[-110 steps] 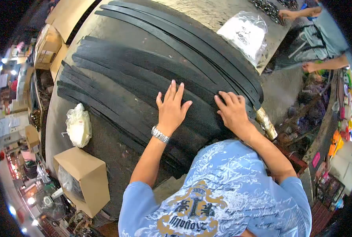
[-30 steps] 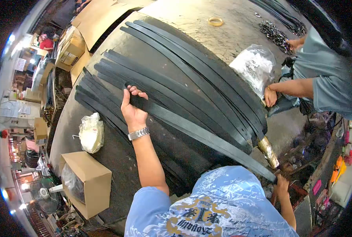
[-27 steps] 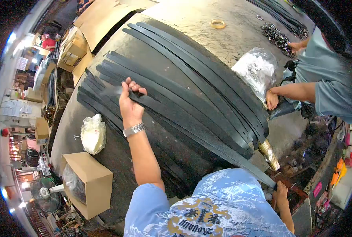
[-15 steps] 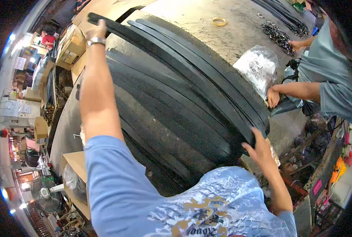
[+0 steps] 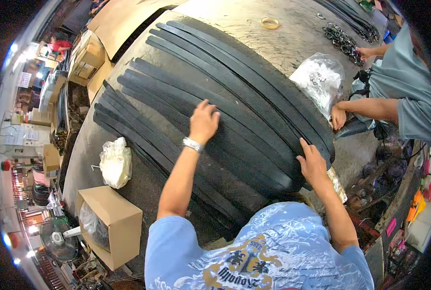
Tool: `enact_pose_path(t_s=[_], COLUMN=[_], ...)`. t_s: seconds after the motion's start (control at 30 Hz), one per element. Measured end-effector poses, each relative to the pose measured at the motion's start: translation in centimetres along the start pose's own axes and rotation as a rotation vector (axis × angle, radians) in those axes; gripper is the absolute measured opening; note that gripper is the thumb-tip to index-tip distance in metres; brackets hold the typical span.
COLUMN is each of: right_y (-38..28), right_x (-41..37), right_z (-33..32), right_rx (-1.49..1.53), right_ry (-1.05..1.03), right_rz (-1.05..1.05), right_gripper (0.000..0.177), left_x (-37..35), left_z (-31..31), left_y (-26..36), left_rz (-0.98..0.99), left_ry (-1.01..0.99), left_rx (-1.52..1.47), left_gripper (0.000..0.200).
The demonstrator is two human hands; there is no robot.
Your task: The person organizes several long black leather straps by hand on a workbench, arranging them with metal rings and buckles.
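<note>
Strips [image 5: 244,104], long and black, lie fanned across the table [image 5: 235,21]; left hand [image 5: 203,122] rests flat and empty mid-pile, right hand [image 5: 313,163] open at four o'clock. Careless sideways shove might skew them.

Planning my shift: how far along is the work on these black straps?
Done: a far bundle lies neatly aligned. In hand: the left hand presses flat on the middle straps while the right hand rests at the strap ends. Left: the near straps lie fanned out, unaligned.
</note>
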State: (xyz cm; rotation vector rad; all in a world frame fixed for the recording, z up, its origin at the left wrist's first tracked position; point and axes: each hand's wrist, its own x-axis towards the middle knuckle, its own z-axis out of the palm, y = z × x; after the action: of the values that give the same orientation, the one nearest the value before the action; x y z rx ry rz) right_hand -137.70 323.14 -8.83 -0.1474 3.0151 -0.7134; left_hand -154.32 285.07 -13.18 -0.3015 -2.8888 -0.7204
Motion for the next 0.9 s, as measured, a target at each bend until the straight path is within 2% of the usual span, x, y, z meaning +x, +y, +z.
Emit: enact_pose_path(t_s=[0.07,0.13,0.23,0.27,0.37,0.47,0.6,0.7,0.83,0.9], right_y=[-0.3,-0.6,-0.5,-0.4,-0.7,-0.6,-0.4,-1.9,-2.2,-2.5], right_x=[0.4,0.5,0.7,0.7,0.5,0.9,1.2,0.5,-0.7,-0.8], right_z=[0.1,-0.2,-0.2,-0.2,-0.3,-0.7,-0.9,-1.6,0.9,1.5], right_rx=[-0.042,-0.117,-0.178,-0.191,-0.147,-0.109,-0.211,-0.347,-0.169,-0.192], right_ry=[-0.036,-0.004,0.07,0.1,0.032,0.11,0.198,0.175,0.077,0.084], right_rz=[0.035,-0.023,-0.118,-0.15,-0.054,0.038,-0.107,-0.15,-0.232,-0.202], right_gripper=[0.061,0.058,0.055,0.055,0.052,0.05,0.049,0.051,0.052,0.049], left_x=[-0.7,-0.6,-0.3,-0.3,-0.3,-0.9,-2.0,-3.3,-5.4,-6.1], left_z=[0.7,1.6,3.0,3.4,4.3,3.8,3.0,3.1,2.2,1.7], left_y=[3.3,5.6,7.5,7.6,7.7,7.9,7.6,7.4,7.3,7.3], left_rz=[0.077,0.147,0.146,0.148,0.151,0.133,0.139,0.143,0.097,0.081], left_ry=[0.027,0.084,0.028,0.005,-0.052,-0.09,-0.124,-0.123,-0.18,-0.208], left_rx=[-0.009,0.011,0.046,0.066,0.108,0.117,0.163,0.223,0.244,0.234], left_gripper=[0.036,0.038,0.042,0.043,0.045,0.046,0.049,0.052,0.055,0.056])
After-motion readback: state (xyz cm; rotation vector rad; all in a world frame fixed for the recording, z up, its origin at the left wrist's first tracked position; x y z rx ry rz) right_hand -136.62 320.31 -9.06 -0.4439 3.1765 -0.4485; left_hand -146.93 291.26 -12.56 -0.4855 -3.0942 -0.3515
